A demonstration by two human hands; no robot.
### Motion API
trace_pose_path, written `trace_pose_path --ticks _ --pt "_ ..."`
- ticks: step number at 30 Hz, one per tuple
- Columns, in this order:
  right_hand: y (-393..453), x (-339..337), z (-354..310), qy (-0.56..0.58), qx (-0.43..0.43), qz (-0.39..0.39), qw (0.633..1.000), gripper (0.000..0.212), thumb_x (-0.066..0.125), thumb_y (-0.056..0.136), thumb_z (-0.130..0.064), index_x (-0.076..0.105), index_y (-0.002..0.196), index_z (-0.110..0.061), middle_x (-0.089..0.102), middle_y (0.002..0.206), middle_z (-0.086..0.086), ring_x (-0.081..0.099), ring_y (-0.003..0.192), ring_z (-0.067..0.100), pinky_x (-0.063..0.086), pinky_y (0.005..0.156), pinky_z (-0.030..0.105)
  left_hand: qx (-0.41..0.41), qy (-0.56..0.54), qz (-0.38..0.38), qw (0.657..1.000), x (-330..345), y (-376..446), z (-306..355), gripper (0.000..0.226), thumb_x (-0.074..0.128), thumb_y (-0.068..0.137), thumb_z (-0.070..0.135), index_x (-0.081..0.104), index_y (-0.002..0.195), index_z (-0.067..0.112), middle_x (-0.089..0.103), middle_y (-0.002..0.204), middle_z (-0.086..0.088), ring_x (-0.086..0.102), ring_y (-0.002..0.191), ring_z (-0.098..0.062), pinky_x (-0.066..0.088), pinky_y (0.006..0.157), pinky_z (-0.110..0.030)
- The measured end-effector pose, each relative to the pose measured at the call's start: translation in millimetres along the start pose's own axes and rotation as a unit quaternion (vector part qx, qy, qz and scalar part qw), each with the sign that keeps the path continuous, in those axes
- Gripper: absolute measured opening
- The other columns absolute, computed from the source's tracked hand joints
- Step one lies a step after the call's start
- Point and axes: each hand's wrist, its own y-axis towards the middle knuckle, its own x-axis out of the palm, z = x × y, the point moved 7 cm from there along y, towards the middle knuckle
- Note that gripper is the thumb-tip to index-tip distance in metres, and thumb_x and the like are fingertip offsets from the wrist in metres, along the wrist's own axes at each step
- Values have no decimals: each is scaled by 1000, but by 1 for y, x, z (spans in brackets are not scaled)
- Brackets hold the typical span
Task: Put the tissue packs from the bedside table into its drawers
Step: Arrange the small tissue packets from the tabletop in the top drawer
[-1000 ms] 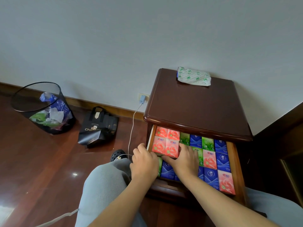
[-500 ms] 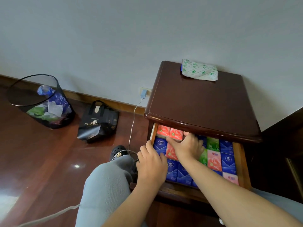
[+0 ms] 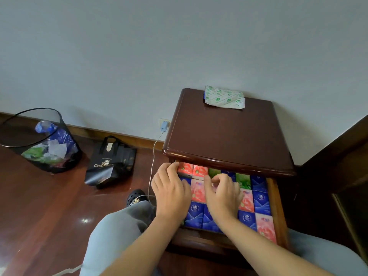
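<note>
The dark wooden bedside table (image 3: 229, 140) has its top drawer (image 3: 276, 206) pulled open, filled with rows of pink, blue and green tissue packs (image 3: 260, 202). One white pack with green print (image 3: 224, 97) lies on the tabletop at the back, against the wall. My left hand (image 3: 171, 190) rests over the drawer's left side, its spread fingertips touching a pink pack (image 3: 186, 168) in the back row. My right hand (image 3: 223, 194) is over the drawer's middle, thumb and curled fingers pinching a pale pink pack that it mostly hides.
On the floor to the left stand a black mesh waste bin (image 3: 39, 140) with rubbish and a black paper bag (image 3: 111, 162). A charger (image 3: 164, 126) with a white cable hangs beside the table. My grey-trousered knee (image 3: 119, 236) is at the drawer front. Dark furniture (image 3: 348, 176) rises on the right.
My left hand moved from the drawer's front edge up to the back-left pink pack. My right hand went from lying flat on the packs to curling its fingers around one.
</note>
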Motion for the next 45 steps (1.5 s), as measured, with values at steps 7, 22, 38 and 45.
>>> trace_pose_path --ticks 7,22,38,45 --pt "69 -60 -9 41 -172 53 983 12 56 103 -34 59 95 -26 58 102 -11 51 97 13 47 85 37 85 54 -122 987 44 77 55 52 44 105 33 38 155 16 40 156 -8 39 143 -29 31 119 -45" --pt "254 6 -33 -95 -150 5 984 78 60 99 -40 24 163 -14 12 173 11 13 159 34 19 128 52 65 171 -166 969 105 147 58 64 21 103 53 24 161 26 26 165 -3 22 152 -25 13 126 -50" --pt "272 24 -27 -185 -173 -67 965 73 28 98 -64 25 163 -32 32 169 -7 6 162 19 -6 130 53 74 99 -97 988 93 145 61 62 36 96 53 43 151 23 45 152 0 38 141 -23 23 124 -48" --pt "173 -7 8 -191 -220 -117 949 67 24 103 -65 21 164 -36 17 172 -15 7 161 13 7 130 55 -14 -125 -178 976 75 138 58 71 48 101 48 18 163 32 42 159 4 27 152 -17 6 129 -40"
